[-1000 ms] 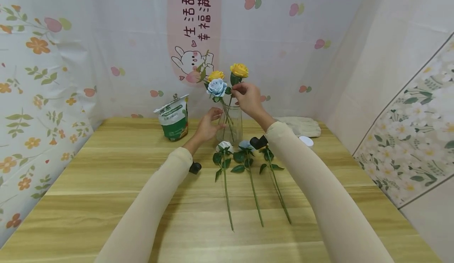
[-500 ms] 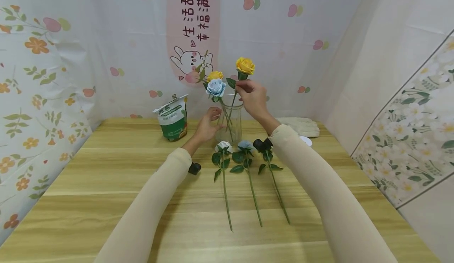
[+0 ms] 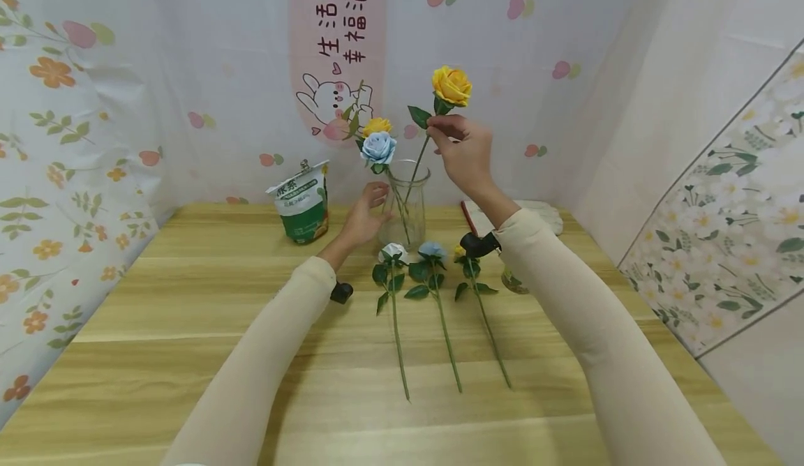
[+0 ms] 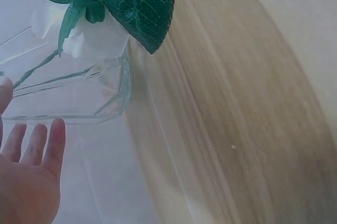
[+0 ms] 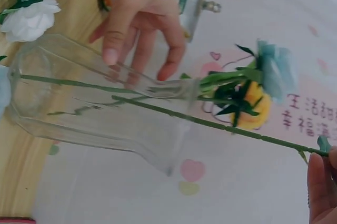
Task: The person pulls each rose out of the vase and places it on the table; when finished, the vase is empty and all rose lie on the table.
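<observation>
A clear glass vase stands upright near the back of the table, holding a light blue rose and a yellow rose behind it. My left hand is at the vase's left side. Its thumb lies against the glass, and its fingers look nearly straight in the left wrist view. Between thumb and fingertips, my right hand pinches the stem of another yellow rose just below the bloom. That stem slants down through the mouth, its lower end inside the vase, as the right wrist view shows.
In front of the vase lie a white rose, a pale blue rose and a yellow rose partly hidden by a black wrist device. A clipped green-and-white bag stands left. A pale glove lies behind the right arm.
My right hand has risen and moved right, lifting the yellow rose higher above the vase. My left hand has stayed at the vase. The head view has shifted slightly.
</observation>
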The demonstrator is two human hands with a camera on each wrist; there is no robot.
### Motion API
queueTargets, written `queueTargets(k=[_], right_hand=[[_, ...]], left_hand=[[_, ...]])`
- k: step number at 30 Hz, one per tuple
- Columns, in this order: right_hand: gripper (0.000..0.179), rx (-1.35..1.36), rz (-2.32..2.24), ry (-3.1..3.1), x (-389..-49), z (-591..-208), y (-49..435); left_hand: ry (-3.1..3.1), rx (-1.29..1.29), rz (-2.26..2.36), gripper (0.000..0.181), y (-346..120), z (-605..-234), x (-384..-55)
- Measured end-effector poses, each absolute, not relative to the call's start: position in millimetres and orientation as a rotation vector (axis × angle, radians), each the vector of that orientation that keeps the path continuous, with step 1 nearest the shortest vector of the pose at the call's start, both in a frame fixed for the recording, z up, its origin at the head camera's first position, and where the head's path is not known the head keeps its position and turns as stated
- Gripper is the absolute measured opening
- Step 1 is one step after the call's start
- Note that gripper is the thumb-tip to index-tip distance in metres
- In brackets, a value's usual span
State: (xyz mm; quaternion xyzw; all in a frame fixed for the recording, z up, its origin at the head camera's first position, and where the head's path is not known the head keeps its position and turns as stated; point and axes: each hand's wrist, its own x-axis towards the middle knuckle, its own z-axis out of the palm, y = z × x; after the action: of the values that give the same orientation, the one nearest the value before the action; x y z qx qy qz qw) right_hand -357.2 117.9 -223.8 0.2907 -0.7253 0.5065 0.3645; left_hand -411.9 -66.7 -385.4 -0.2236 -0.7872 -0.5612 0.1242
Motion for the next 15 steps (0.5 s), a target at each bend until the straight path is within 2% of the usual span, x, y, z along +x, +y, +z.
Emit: queueTargets(k=[8,15], right_hand=[[0.01,0.859,1.196,-1.752,-362.0,-218.4,122.9],[0.01,0.967,1.112,-1.69,-353.2,-213.8,121.3]], left_hand=[[-2.316,-0.657,-1.637,0.054,-68.4,-382.2,-410.0],[-2.38,-0.639,-1.584,0.053,-69.5,-378.2,-406.5]])
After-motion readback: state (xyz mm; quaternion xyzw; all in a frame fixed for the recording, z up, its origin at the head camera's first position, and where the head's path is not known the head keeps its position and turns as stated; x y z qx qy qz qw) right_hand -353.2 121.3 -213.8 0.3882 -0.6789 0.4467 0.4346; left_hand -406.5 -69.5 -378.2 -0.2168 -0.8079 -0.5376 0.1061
